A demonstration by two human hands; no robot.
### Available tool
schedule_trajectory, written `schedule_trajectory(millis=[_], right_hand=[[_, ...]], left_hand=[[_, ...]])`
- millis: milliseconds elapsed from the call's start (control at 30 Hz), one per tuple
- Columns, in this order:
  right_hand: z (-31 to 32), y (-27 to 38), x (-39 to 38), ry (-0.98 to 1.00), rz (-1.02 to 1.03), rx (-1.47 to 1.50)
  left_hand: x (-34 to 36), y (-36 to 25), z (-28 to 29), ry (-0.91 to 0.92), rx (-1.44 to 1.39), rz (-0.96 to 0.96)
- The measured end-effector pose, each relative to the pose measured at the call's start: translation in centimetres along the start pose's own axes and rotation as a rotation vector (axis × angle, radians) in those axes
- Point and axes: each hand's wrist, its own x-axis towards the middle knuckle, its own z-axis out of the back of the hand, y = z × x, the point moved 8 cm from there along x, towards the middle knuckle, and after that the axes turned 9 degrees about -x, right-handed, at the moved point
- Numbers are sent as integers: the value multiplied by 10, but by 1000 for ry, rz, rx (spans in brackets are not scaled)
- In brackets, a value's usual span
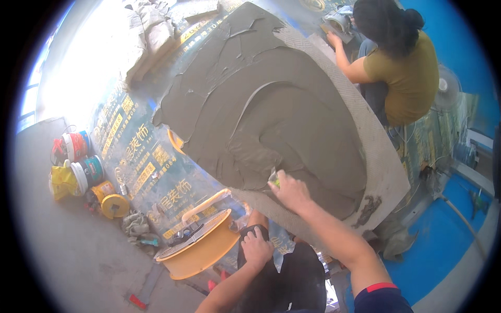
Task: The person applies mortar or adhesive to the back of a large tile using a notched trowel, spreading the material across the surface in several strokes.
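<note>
Head view. One slab [385,175], pale grey with a textured margin, before the person; most of its face lies under wet grey mortar [300,117], marked with curved sweeps and ridges.

One right hand [290,192], over the slab's near part: fingers closed round a hand tool [274,178] with a yellow-green part showing; its working end, at the mortar, is hard to make out.

One left hand [257,249], holding nothing visible: laid on the dark-clad left leg [265,280], fingers slightly parted.

One yellow reel [203,257] with a raised handle, just left of that leg. One printed protective sheet [133,136], beneath and left of the slab. Two buckets, one red and white [76,145], one white and teal [87,171], near the sheet's left edge; a yellow bag [63,182] beside them.

One co-worker [404,68], olive shirt, crouched beyond the slab's right edge; a round-bladed fan [446,86] behind.
</note>
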Motion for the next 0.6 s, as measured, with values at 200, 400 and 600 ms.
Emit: schedule_trajectory(millis=[200,400,600], right_hand=[[116,-13,97,-317,-126,-4],[155,-92,104,-383,-386,269],[76,-175,-23,-451,-644,459]], left_hand=[[1,5,-5,53,12,22],[3,4,-11,79,27,-11],[6,5,-7,38,64,-26]])
